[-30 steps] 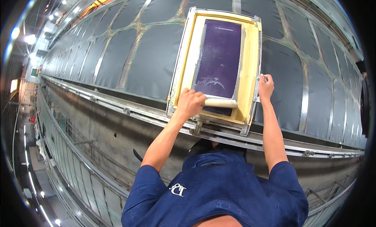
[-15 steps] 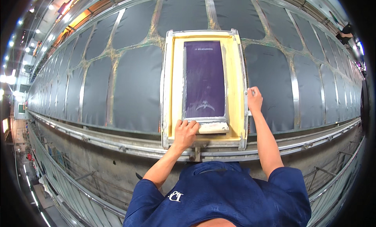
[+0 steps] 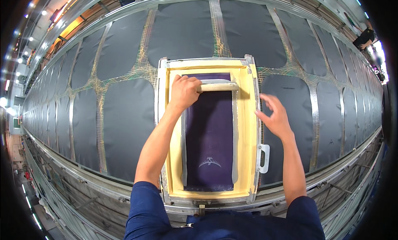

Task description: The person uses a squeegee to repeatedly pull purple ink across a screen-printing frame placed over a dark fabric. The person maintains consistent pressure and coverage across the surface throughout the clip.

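Observation:
In front of me a screen-printing frame lies on the long table, its inner border covered with yellow tape. Within that border is a dark purple mesh window bearing a pale winged emblem near its close end. My left hand is wrapped round the left end of a squeegee, which spans the window near its far end. Beside the frame's right edge my right hand hovers, fingers apart and nothing in them. A light-coloured handle sticks out from the frame's right side, below that hand.
Rows of dark grey panels cover the table to both sides and beyond. Along the table's near edge runs a metal rail. Other people stand at the far right and beyond the table's far edge.
My left hand has carried the squeegee from the window's near end to its far end. My right hand has opened at the frame's right side. The whole view has shifted.

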A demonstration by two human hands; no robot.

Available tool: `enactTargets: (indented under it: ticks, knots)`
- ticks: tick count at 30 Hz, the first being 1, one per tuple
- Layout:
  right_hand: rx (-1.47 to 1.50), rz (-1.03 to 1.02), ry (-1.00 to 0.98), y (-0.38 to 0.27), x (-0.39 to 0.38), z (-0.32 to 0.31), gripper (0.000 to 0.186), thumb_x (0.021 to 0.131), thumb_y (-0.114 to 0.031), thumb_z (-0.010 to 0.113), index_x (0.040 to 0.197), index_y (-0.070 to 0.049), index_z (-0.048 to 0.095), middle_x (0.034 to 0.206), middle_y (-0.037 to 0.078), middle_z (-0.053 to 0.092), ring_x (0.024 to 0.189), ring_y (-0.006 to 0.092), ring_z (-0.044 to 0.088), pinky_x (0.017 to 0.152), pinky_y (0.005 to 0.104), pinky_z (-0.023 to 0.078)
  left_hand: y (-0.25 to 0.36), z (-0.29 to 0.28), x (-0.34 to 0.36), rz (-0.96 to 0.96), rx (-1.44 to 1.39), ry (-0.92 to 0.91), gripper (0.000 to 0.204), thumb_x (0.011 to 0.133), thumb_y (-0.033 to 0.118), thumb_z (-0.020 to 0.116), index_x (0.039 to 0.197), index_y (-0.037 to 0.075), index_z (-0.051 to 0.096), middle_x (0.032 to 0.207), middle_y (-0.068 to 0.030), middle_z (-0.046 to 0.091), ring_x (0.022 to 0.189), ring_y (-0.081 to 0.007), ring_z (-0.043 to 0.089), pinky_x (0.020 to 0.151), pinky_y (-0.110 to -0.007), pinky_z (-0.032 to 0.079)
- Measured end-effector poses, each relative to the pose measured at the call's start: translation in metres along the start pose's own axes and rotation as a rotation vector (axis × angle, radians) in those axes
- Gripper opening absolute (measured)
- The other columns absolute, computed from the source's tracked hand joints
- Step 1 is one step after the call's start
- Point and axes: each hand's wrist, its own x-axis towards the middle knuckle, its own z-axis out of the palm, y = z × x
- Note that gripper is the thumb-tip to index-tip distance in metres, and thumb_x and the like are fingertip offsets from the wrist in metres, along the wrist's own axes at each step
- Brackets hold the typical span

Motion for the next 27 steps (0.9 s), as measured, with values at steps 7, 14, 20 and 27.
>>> enactTargets:
  ticks: [7, 14, 20, 27]
  knots:
    - [-0.419, -0.295, -0.307, -0.058, 0.164, 0.041, 0.044, 0.079, -0.036, 0.08, 0.115, -0.012, 0.073, 0.108, 0.016, 0.073, 0.105, 0.0372, 0.066, 0.098, 0.0469, 0.051, -0.017, -0.017, 0.059, -0.103, -0.008, -0.18, 0.029, 0.07, 0.029, 0.089, 0.091, 0.011, 0.078, 0.075, -0.0102, 0.072, 0.077, -0.0349, 0.07, 0.077, -0.045, 0.054]
    - [-0.458, -0.171, -0.45, -0.036, 0.228, 0.075, 0.035, 0.076, -0.035, 0.085, 0.1, -0.01, 0.078, 0.091, 0.017, 0.076, 0.091, 0.038, 0.073, 0.082, 0.0478, 0.058, -0.035, 0.001, 0.096, -0.153, -0.001, -0.32, 0.029, 0.069, 0.035, 0.089, 0.088, 0.016, 0.078, 0.081, -0.0105, 0.075, 0.081, -0.0346, 0.072, 0.078, -0.047, 0.056]
    - [-0.456, -0.186, -0.425, -0.026, 0.192, 0.091, 0.029, 0.075, -0.034, 0.086, 0.089, -0.009, 0.076, 0.078, 0.015, 0.074, 0.077, 0.0347, 0.073, 0.071, 0.0442, 0.058, -0.02, 0.002, 0.067, -0.175, 0.025, -0.351, 0.031, 0.071, 0.037, 0.087, 0.092, 0.016, 0.078, 0.083, -0.0115, 0.075, 0.083, -0.036, 0.071, 0.074, -0.048, 0.056]
    - [-0.468, -0.284, -0.378, -0.046, 0.049, 0.091, 0.02, 0.072, -0.021, 0.079, 0.086, -0.01, 0.073, 0.081, 0.015, 0.072, 0.079, 0.0391, 0.069, 0.073, 0.0473, 0.055, 0.054, -0.029, -0.062, -0.115, -0.053, -0.214, 0.017, 0.07, 0.026, 0.086, 0.075, 0.015, 0.074, 0.071, -0.0078, 0.071, 0.072, -0.0312, 0.07, 0.071, -0.045, 0.051]
